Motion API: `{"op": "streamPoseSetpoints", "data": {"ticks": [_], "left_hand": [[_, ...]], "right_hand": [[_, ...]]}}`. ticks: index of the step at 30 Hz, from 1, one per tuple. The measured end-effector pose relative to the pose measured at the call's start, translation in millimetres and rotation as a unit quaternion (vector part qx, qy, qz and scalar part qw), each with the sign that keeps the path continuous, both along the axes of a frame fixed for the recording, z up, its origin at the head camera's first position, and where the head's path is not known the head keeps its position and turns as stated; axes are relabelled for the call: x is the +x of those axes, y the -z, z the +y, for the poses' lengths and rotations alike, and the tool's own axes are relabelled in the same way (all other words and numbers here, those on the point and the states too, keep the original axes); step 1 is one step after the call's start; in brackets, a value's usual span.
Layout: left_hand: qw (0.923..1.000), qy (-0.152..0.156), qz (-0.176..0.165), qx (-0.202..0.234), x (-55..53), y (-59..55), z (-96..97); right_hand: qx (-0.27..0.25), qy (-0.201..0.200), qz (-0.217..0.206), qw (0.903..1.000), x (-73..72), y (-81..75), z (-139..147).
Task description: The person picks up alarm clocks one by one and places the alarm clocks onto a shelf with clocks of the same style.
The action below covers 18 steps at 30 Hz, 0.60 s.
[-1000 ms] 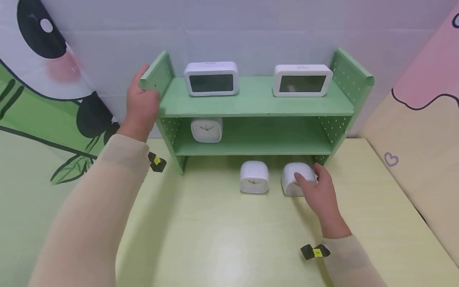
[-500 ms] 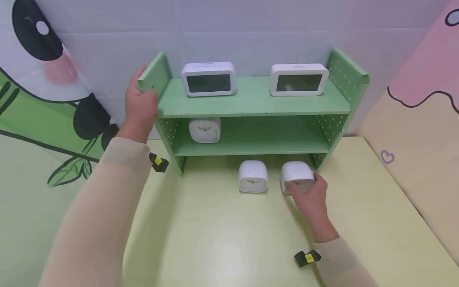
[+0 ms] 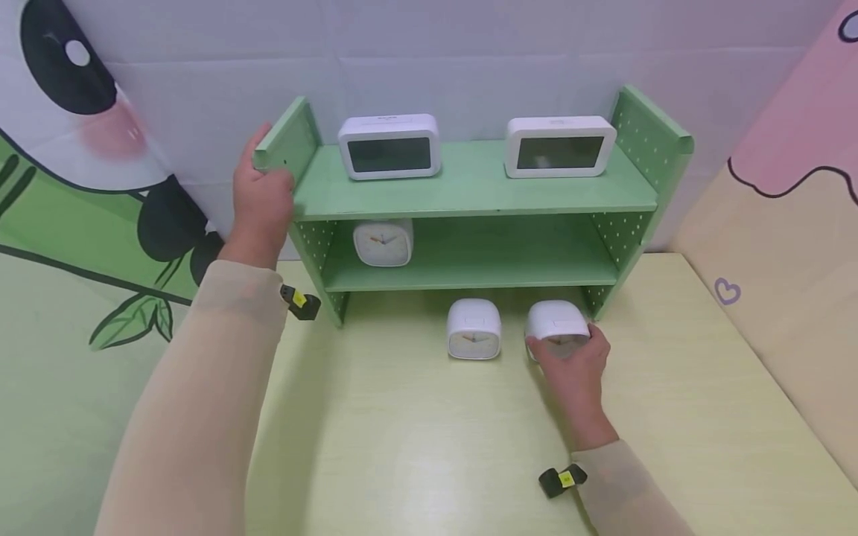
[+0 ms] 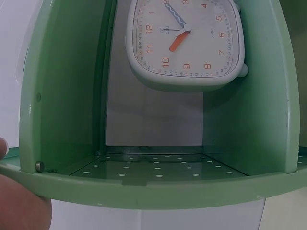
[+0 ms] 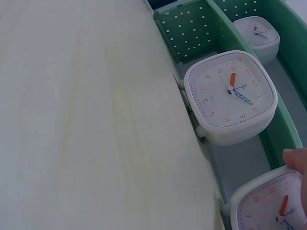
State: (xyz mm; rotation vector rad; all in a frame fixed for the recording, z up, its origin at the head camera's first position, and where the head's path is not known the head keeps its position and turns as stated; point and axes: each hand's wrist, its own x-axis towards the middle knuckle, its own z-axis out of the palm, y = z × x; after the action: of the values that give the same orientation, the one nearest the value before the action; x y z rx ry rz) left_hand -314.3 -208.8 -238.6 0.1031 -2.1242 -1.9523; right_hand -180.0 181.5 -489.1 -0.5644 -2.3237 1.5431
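Observation:
My left hand [image 3: 261, 205] grips the upper left side panel of a green two-tier shelf [image 3: 476, 193]; its fingers are partly hidden behind the panel. At the shelf's lower right, my right hand [image 3: 573, 372] holds a white alarm clock [image 3: 556, 318] between thumb and fingers, thumb on the clock's left side. That clock [image 5: 264, 206] stands on the table, its dial partly covered by the hand. To its left is a matching alarm clock [image 3: 474, 327], apart from it. A third such clock [image 3: 383, 243] sits at the left of the middle tier, also large in the left wrist view.
Two white digital clocks, one left [image 3: 390, 147] and one right [image 3: 561, 147], stand on the top tier. The pale wooden table [image 3: 415, 439] spreads in front of the shelf. A cartoon-printed wall covering [image 3: 469, 82] rises behind.
My right hand has moved a little left and down around the right alarm clock, its thumb shifting from the clock's front to its left side. My left hand keeps its grip on the shelf.

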Motion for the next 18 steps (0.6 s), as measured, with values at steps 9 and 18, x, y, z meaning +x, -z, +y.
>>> {"op": "streamPoseSetpoints", "data": {"ticks": [9,18], "left_hand": [[1.0,0.001,0.003,0.007,-0.8,1.1,-1.2],[0.9999,0.004,0.008,0.011,-2.8,2.4,0.1]], "right_hand": [[-0.03,0.017,0.039,0.9986,-2.8,8.4,-0.6],[-0.056,0.004,0.069,0.9961,-4.3,14.7,1.2]]}}
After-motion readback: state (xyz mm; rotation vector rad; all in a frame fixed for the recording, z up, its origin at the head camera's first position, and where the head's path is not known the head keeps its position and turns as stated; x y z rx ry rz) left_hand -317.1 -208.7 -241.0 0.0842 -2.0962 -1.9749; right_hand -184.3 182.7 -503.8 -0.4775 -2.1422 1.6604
